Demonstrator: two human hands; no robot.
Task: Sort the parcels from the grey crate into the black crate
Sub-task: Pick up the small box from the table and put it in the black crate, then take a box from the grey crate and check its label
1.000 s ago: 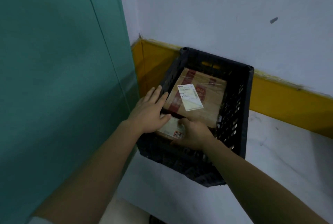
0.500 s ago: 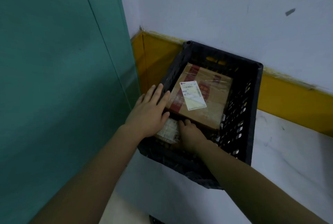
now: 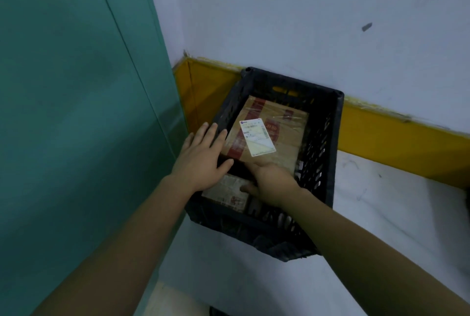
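A black slatted crate (image 3: 333, 143) stands on the floor in the corner against the wall. Inside it lies a large brown cardboard parcel (image 3: 284, 132) with red tape and a white label, tilted up at its near edge. My right hand (image 3: 272, 186) is inside the crate, its fingers tucked under that near edge. My left hand (image 3: 203, 158) lies flat with straight fingers against the parcel's left side at the crate's rim. A smaller pale parcel (image 3: 229, 193) rests at the near end of the crate, below my hands. The grey crate is out of view.
A teal panel (image 3: 76, 112) rises close on the left. The white wall with a yellow skirting band (image 3: 396, 132) runs behind the crate. White floor (image 3: 381, 214) stretches to the right of the crate.
My right hand has left the small parcel, which now lies in the crate, and moved under the near edge of the large parcel. The left hand has barely shifted.
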